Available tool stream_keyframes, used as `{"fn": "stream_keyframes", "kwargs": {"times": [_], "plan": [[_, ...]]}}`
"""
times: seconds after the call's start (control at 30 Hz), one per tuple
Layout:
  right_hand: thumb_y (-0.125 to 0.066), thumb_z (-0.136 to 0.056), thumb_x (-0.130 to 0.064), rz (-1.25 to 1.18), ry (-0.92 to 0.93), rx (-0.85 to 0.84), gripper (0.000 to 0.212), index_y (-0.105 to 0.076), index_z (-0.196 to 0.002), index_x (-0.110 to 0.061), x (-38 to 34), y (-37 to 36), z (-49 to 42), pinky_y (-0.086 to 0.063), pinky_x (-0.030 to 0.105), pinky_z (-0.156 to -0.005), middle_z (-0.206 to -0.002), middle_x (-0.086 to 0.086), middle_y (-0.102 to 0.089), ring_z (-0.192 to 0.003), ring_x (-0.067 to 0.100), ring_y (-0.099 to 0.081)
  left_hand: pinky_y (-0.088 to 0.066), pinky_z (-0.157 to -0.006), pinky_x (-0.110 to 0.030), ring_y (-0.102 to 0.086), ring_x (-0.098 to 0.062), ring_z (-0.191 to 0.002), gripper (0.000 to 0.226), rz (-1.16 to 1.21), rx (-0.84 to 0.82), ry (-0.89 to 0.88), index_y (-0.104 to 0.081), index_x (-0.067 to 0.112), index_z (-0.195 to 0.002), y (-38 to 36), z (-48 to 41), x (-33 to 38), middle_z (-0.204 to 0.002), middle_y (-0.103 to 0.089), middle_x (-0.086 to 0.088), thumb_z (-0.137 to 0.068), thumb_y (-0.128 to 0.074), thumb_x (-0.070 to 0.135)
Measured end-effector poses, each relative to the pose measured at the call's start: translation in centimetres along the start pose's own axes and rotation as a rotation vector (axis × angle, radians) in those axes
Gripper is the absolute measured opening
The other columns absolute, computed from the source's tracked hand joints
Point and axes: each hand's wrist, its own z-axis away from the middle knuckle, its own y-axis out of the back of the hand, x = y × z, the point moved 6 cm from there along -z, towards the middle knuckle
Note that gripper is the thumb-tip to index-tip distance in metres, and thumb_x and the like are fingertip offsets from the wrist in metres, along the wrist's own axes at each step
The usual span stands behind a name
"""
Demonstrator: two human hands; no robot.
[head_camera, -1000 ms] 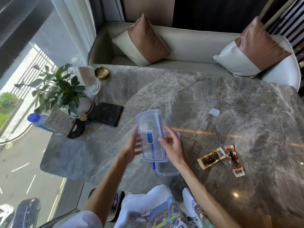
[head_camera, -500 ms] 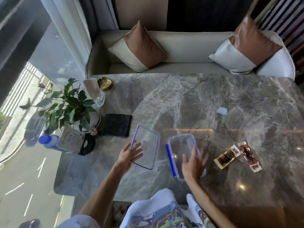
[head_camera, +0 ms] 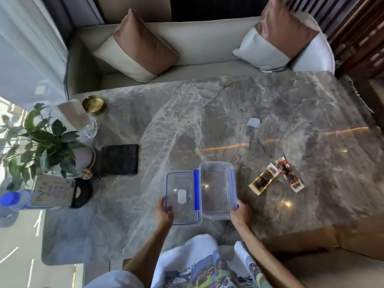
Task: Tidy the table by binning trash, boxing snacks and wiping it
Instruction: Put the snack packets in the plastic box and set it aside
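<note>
A clear plastic box (head_camera: 216, 189) with blue clips stands open on the marble table (head_camera: 207, 121) near its front edge. Its clear lid (head_camera: 181, 201) lies flat right beside it on the left. My left hand (head_camera: 164, 213) grips the lid's near left corner. My right hand (head_camera: 239, 213) holds the box's near right corner. Two snack packets lie to the right of the box: a yellow-edged one (head_camera: 264, 179) and a red one (head_camera: 289, 173). A small white scrap (head_camera: 253, 122) lies farther back. Nothing is in the box.
At the table's left stand a potted plant (head_camera: 41, 142), a black cloth (head_camera: 118, 159), a blue-capped bottle (head_camera: 12, 201), a card sign (head_camera: 53, 191), a glass (head_camera: 87, 125) and a brass dish (head_camera: 94, 104). A sofa with two cushions runs behind the table.
The lid came off the box and was laid on its left. Both hands then slid lid and box together and took hold of their near corners.
</note>
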Motion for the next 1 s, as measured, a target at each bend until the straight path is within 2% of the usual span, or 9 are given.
{"fn": "stream_keyframes", "kwargs": {"times": [0.07,0.2,0.33,0.4,0.53,0.63,0.8,0.9,1.0], "plan": [[-0.052,-0.091,-0.009,0.044,0.013,-0.032,0.043,-0.057,-0.134,-0.008,0.6,0.2,-0.5,-0.045,0.034,-0.099,-0.127,0.022,-0.062,-0.119,0.035,-0.057,-0.044,-0.104,-0.047,-0.052,-0.043,-0.116,0.055,-0.159,-0.023,0.001,-0.037,0.003,-0.145,-0.7,0.4,0.0,-0.13,-0.048,-0.032,-0.091,-0.048,-0.002],[-0.05,-0.094,-0.016,0.111,0.062,-0.13,0.046,-0.05,-0.14,-0.008,1.2,0.5,-2.0,-0.038,0.033,-0.104,-0.132,0.022,-0.055,-0.125,0.033,-0.051,-0.03,-0.114,-0.047,-0.031,-0.042,-0.129,0.058,-0.368,-0.009,0.169,-0.032,0.004,-0.142,-1.9,1.5,0.5,-0.137,-0.031,-0.025,-0.087,-0.051,0.013],[-0.055,-0.091,-0.048,0.096,0.098,-0.296,0.074,-0.032,-0.149,-0.009,1.9,0.7,-3.0,-0.03,0.037,-0.115,-0.15,0.018,-0.037,-0.14,0.031,-0.037,-0.016,-0.12,-0.051,-0.01,-0.042,-0.144,0.077,-0.443,0.005,0.313,-0.015,0.002,-0.149,-3.3,2.5,1.7,-0.154,-0.01,-0.026,-0.088,-0.058,0.023],[-0.054,-0.088,-0.054,0.044,0.128,-0.293,0.075,-0.036,-0.148,-0.012,2.0,2.6,-4.4,-0.034,0.039,-0.114,-0.149,0.015,-0.041,-0.139,0.028,-0.04,-0.013,-0.12,-0.051,-0.01,-0.04,-0.147,0.075,-0.507,0.141,0.215,-0.016,0.007,-0.15,-3.8,3.1,4.2,-0.157,-0.012,-0.024,-0.088,-0.056,0.021],[-0.058,-0.089,-0.042,-0.046,0.165,-0.04,0.031,-0.067,-0.107,-0.018,2.8,10.9,-10.1,-0.05,0.036,-0.084,-0.11,0.01,-0.07,-0.103,0.03,-0.065,-0.025,-0.115,-0.043,-0.034,-0.034,-0.138,0.058,-0.673,0.322,-0.35,-0.042,0.01,-0.142,-9.0,4.4,13.6,-0.148,-0.041,-0.013,-0.084,-0.051,0.009],[-0.059,-0.091,-0.026,-0.092,0.104,0.085,0.022,-0.072,-0.099,-0.01,4.8,16.7,-14.7,-0.048,0.035,-0.079,-0.104,0.015,-0.073,-0.101,0.034,-0.067,-0.043,-0.099,-0.038,-0.055,-0.031,-0.12,0.046,-0.719,0.106,-0.605,-0.058,0.021,-0.128,-17.3,5.7,19.3,-0.132,-0.061,-0.005,-0.085,-0.047,0.009],[-0.057,-0.089,-0.021,-0.061,-0.01,0.096,0.025,-0.071,-0.106,-0.01,8.3,20.8,-19.6,-0.054,0.041,-0.085,-0.114,0.017,-0.07,-0.107,0.034,-0.065,-0.05,-0.093,-0.04,-0.06,-0.033,-0.117,0.032,-0.911,-0.23,-0.524,-0.061,0.023,-0.119,-30.5,6.5,20.6,-0.128,-0.063,-0.009,-0.091,-0.045,0.02],[-0.06,-0.087,-0.024,-0.069,-0.046,0.057,0.032,-0.068,-0.117,-0.017,9.5,20.9,-21.0,-0.051,0.038,-0.092,-0.121,0.013,-0.068,-0.114,0.029,-0.062,-0.046,-0.097,-0.041,-0.055,-0.033,-0.123,0.035,-1.051,-0.28,-0.419,-0.056,0.017,-0.121,-34.1,6.2,18.2,-0.129,-0.059,-0.012,-0.091,-0.05,0.034],[-0.065,-0.083,-0.023,-0.04,-0.037,0.06,0.036,-0.066,-0.118,-0.021,10.4,20.2,-21.5,-0.047,0.036,-0.098,-0.123,0.009,-0.064,-0.12,0.028,-0.056,-0.045,-0.098,-0.044,-0.048,-0.032,-0.128,0.037,-1.09,-0.234,-0.388,-0.049,0.016,-0.129,-35.4,5.8,16.5,-0.133,-0.053,-0.012,-0.093,-0.048,0.025]]}}
